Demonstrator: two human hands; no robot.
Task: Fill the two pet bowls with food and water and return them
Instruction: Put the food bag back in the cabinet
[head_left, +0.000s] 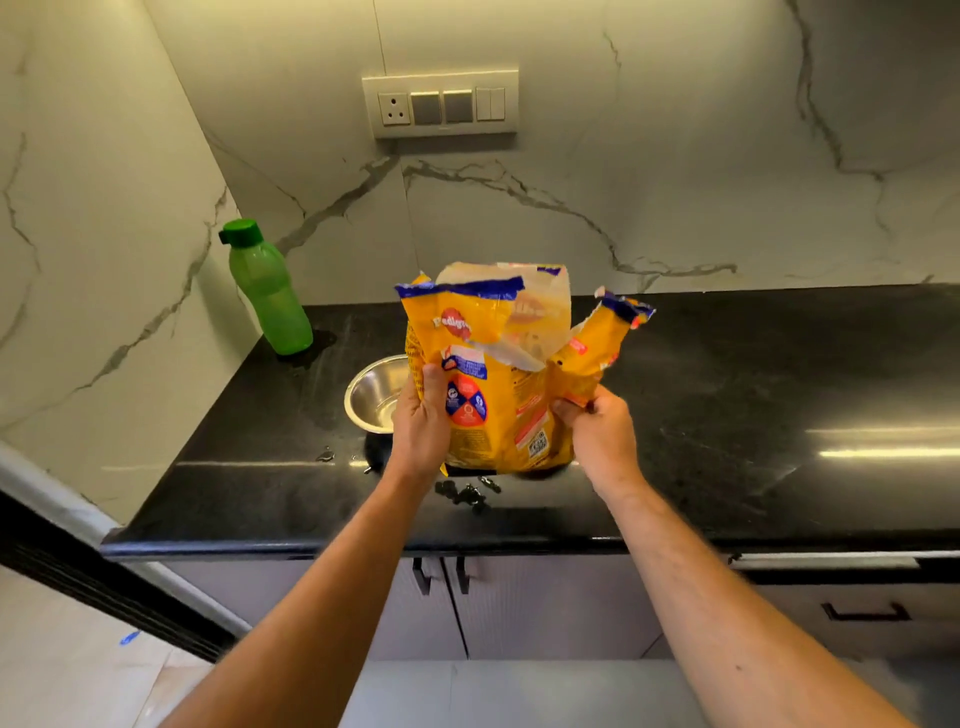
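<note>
A yellow pet food bag (498, 384) with a torn-open top stands upright over the black counter (727, 395). My left hand (421, 421) grips its left side, thumb on the front. My right hand (597, 426) pinches the bag's right edge below a torn flap. A steel bowl (371, 395) sits on the counter just left of the bag, partly hidden by it and by my left hand; it looks empty. A green water bottle (270, 291) with its cap on stands in the back left corner. Only one bowl shows.
Water drops and small puddles (467, 491) lie on the counter near the front edge below the bag. A marble wall with a switch panel (441, 104) rises behind. Cabinet doors with black handles (441, 574) are under the counter.
</note>
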